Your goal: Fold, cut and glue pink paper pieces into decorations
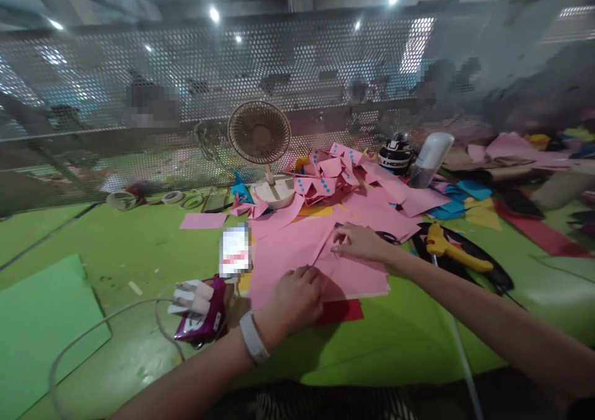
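A piece of pink paper [328, 253] with a raised, folded edge lies on a pile of larger pink sheets [274, 246]. My left hand [297, 296], with a white band at the wrist, rests at the near end of this edge, its fingers curled together. At the far end my right hand [357, 241] pinches the paper between bent fingers and thumb. The left fingertips are partly hidden by the hand itself. Under the near side of the pile a red sheet [341, 310] sticks out.
A yellow glue gun [458, 249] lies on the right, its stick trailing toward me. On the left are a lit phone [235, 249] and a purple box [204, 321] with a cable. Behind stand a small fan [259, 132], folded pink pieces [316, 186] and a mesh partition [186, 98].
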The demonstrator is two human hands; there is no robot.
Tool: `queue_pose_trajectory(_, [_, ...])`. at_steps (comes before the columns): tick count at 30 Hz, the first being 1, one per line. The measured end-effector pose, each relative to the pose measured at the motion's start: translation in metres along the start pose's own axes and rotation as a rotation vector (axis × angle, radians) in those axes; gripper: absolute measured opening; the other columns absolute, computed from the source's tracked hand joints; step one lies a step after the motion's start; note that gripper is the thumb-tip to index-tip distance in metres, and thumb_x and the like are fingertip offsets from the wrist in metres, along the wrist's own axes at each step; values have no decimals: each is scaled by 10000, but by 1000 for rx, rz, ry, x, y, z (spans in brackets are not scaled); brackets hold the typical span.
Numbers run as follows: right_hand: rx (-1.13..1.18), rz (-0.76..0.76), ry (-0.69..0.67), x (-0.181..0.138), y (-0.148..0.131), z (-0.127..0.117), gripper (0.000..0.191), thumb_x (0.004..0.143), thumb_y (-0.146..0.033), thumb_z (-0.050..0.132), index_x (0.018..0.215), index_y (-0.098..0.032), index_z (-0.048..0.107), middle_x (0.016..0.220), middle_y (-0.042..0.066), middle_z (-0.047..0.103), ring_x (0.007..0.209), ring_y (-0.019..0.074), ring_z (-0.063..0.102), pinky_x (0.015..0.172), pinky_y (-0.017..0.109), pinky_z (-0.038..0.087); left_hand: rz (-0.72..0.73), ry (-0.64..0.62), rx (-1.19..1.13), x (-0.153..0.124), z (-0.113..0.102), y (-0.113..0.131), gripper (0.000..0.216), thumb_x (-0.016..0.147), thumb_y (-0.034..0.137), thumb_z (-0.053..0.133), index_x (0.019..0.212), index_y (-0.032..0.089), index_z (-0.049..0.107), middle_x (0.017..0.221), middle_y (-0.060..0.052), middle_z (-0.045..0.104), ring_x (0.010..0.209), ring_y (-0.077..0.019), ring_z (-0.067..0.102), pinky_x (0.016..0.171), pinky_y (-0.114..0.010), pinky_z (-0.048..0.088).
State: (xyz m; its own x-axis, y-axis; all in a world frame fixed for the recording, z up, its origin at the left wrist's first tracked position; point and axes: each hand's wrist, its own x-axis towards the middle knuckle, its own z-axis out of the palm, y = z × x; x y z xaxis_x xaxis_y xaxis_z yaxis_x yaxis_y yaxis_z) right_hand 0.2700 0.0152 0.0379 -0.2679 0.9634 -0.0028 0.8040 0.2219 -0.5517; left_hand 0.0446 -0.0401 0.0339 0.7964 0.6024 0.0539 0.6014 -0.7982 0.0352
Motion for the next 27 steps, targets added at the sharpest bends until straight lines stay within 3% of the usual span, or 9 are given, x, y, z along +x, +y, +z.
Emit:
queue_pose_trajectory(3, [-3,-31,-38,-5,-2,10,203,698,-360,669,781,-176,648,828,54,677,772,187,591,668,263,404,28,41,30,-7,2,-8,249,857,263,535,1065,136,579,1016,-114,641,925,-239,590,819,-379,464])
queue_pose_trajectory(7, [45,23,-73,-10,-6,29,172,718,-349,636,699,-178,640,703,33,679,644,155,596,565,229,396,-17,106,22,-13,0,-21,386,854,491,530,989,136,600,936,-116,648,863,-248,589,804,-403,453])
queue_pose_trajectory(13, [159,210,-113,-20,-22,49,220,758,-280,529,590,-158,602,494,25,619,398,112,544,384,184,374,-54,76,36,-12,-1,-32,145,896,227,493,939,149,608,879,-83,648,842,-227,576,727,-357,450])
queue_pose_trajectory(18, [226,326,-139,-27,-32,50,206,738,-255,505,582,-156,596,500,30,622,378,116,560,328,168,379,39,3,93,-11,5,-33,136,903,179,496,982,137,599,915,-82,644,835,-211,580,686,-315,455])
queue_pose_trajectory(21, [249,357,-158,-30,-35,50,203,742,-265,505,596,-157,593,531,30,633,385,114,574,324,163,383,41,13,102,-12,7,-33,167,912,229,498,1013,124,581,925,-91,637,839,-217,581,657,-310,461])
queue_pose_trajectory(25, [256,349,-186,-35,-39,48,204,773,-282,496,637,-162,590,571,24,650,397,112,576,356,180,397,8,63,39,-14,7,-32,361,899,444,490,1006,108,570,874,-103,631,820,-233,586,629,-320,473])
queue_pose_trajectory(27, [165,263,-108,-35,-41,43,187,788,-281,505,672,-170,600,582,15,649,452,118,588,422,197,413,-16,78,14,-15,8,-31,420,870,499,511,1004,105,568,874,-107,632,816,-239,592,632,-326,482])
